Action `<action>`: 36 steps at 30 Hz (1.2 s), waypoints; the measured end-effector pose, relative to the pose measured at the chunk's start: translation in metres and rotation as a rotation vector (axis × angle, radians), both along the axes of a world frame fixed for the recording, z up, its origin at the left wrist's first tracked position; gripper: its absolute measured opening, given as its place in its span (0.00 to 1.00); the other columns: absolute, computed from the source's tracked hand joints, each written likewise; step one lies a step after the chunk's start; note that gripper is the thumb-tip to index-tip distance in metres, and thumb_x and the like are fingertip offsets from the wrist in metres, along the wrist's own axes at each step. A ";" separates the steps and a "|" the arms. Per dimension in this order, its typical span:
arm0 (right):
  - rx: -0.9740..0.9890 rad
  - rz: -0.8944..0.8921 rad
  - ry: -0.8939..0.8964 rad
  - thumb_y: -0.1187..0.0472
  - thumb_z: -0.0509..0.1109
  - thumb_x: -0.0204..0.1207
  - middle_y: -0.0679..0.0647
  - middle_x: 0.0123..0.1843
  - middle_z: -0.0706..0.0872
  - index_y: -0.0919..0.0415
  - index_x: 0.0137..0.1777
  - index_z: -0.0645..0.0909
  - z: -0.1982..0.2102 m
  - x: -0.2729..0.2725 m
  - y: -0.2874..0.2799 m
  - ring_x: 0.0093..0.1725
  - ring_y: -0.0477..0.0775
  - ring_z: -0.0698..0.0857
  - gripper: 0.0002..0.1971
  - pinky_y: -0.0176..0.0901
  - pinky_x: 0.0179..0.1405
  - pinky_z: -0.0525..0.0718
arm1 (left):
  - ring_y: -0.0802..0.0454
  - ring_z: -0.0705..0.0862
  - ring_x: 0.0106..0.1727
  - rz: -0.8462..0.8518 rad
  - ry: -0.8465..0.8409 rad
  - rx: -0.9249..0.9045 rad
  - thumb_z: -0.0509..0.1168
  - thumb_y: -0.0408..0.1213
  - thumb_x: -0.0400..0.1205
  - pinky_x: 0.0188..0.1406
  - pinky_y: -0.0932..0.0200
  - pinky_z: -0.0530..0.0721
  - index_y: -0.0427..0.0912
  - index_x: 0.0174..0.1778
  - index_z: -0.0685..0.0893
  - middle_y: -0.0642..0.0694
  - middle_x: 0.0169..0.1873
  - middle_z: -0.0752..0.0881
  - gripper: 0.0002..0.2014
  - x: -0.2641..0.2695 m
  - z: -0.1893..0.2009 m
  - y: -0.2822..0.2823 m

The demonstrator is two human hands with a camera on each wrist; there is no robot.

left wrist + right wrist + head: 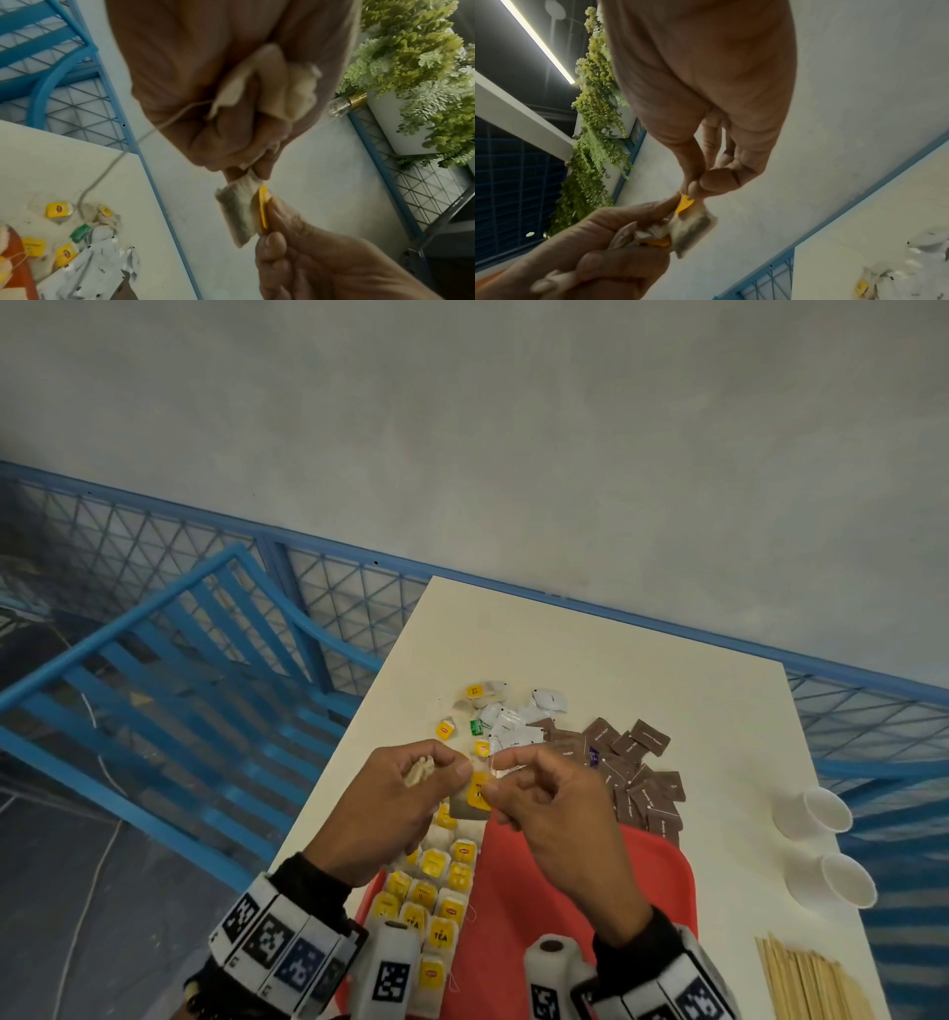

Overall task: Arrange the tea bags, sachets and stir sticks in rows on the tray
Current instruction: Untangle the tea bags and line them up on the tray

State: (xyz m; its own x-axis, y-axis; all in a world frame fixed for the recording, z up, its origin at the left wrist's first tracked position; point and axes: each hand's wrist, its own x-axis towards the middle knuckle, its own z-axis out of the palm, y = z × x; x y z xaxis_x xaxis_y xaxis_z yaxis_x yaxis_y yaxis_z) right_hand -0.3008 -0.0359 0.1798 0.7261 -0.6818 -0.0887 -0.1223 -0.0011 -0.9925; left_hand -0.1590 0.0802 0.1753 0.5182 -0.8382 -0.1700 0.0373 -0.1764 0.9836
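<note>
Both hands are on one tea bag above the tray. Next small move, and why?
Probably lower the tea bag onto the far end of the yellow-tag rows on the red tray. The right hand pinches its yellow tag, the left hand holds it plus spare bags, and the rows stop just below.

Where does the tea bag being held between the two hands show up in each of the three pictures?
Head view: tea bag at centre, between both hands, above the red tray.
Left wrist view: lower centre, hanging below the left hand.
Right wrist view: lower centre.
Shared landmark: its yellow tag.
</note>
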 end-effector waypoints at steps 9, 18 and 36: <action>-0.033 0.068 0.119 0.59 0.82 0.69 0.46 0.34 0.90 0.52 0.49 0.88 0.004 0.020 -0.021 0.34 0.42 0.84 0.10 0.38 0.35 0.80 | 0.54 0.65 0.13 0.046 0.048 -0.036 0.71 0.40 0.81 0.14 0.68 0.65 0.39 0.45 0.89 0.46 0.15 0.72 0.07 0.018 0.004 -0.011; -0.253 -0.017 0.167 0.60 0.78 0.74 0.54 0.34 0.89 0.59 0.42 0.88 -0.011 0.053 -0.058 0.31 0.44 0.84 0.03 0.31 0.34 0.81 | 0.55 0.68 0.14 0.176 0.028 -0.038 0.69 0.40 0.83 0.13 0.67 0.67 0.41 0.49 0.89 0.43 0.40 0.92 0.07 0.045 -0.002 -0.011; -0.035 -0.033 0.755 0.66 0.78 0.70 0.51 0.23 0.78 0.58 0.22 0.75 -0.182 0.101 -0.051 0.25 0.46 0.75 0.19 0.35 0.26 0.73 | 0.52 0.69 0.18 0.272 0.278 0.262 0.68 0.46 0.82 0.19 0.65 0.68 0.41 0.48 0.89 0.41 0.42 0.92 0.11 0.069 -0.080 0.081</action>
